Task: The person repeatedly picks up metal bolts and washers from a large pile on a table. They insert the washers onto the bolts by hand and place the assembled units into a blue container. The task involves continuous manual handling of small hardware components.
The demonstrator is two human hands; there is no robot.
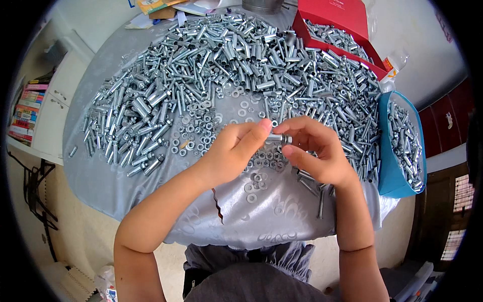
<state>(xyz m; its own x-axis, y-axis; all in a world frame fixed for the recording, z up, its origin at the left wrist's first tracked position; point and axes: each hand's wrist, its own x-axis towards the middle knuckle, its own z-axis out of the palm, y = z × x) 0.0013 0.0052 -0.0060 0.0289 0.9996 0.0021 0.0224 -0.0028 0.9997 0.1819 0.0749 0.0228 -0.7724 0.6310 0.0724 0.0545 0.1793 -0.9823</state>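
Note:
Between my two hands, above the near middle of the table, is a shiny metal sleeve anchor (276, 138) lying roughly level. My left hand (235, 150) closes on its left end, thumb on top. The fingers and thumb of my right hand (318, 152) curl around the nut end at the right. Below and beside the hands lie loose washers (251, 188) and hex nuts (202, 132). A large heap of metal sleeves and bolts (231, 53) spreads behind them, and a group of assembled sleeve anchors (146, 113) lies to the left.
A grey patterned cloth (196, 221) with a dark tear covers the round table. At the back right stands an open red box (370, 63) of bolts. A blue bin (390, 171) of bolts is at the right edge. Papers (193, 7) and a metal pot (262, 5) sit at the back.

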